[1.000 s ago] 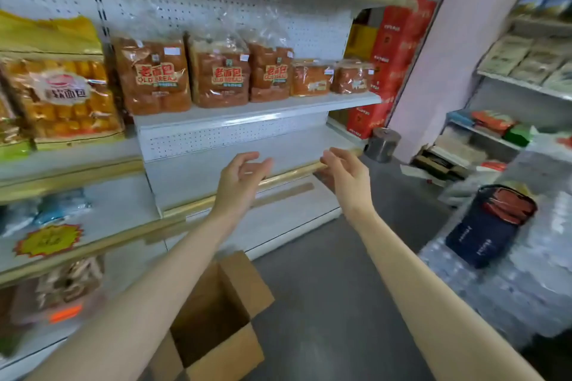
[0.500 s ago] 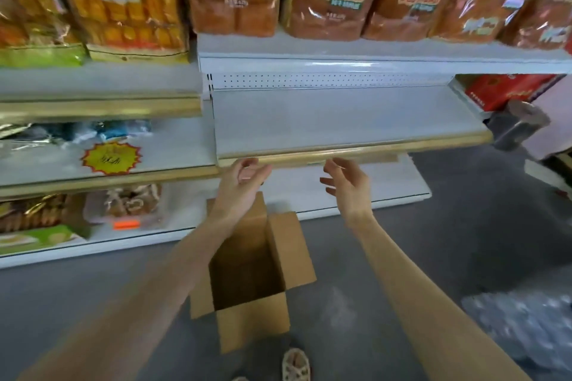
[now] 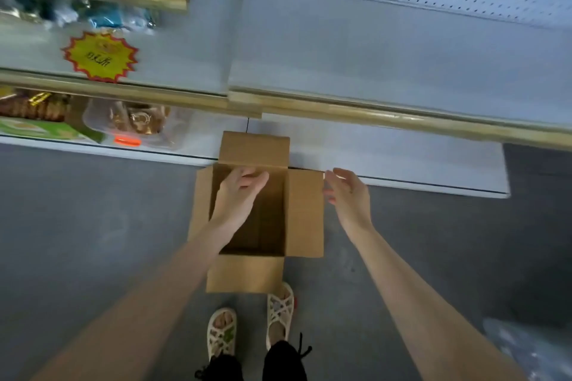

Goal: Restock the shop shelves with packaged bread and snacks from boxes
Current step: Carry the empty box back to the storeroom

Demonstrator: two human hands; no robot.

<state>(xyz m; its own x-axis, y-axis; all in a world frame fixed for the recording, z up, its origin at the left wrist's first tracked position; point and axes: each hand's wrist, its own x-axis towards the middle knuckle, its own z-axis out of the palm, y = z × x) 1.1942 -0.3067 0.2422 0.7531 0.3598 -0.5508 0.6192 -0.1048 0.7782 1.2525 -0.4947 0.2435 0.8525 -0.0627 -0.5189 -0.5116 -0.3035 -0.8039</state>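
An open brown cardboard box (image 3: 305, 213) stands on the grey floor below me, its four flaps spread out, and I see nothing inside it. My left hand (image 3: 240, 195) hangs over the box's mouth with loosely bent fingers, holding nothing. My right hand (image 3: 348, 195) hovers just past the right flap, fingers relaxed and apart, also holding nothing. Beyond the box, a white shelf (image 3: 387, 52) with a gold front rail lies bare. Packaged snacks (image 3: 136, 120) sit on the lowest shelf to the left.
A yellow and red starburst price tag (image 3: 99, 56) lies on the left middle shelf. Blue-wrapped packs (image 3: 108, 14) sit behind it. My sandalled feet (image 3: 247, 322) stand just behind the box. A plastic-wrapped bundle (image 3: 535, 349) shows at the lower right.
My view has tilted from the bread shelves down to the floor. Both hands have dropped from shelf height to the open box, the left one over its mouth.
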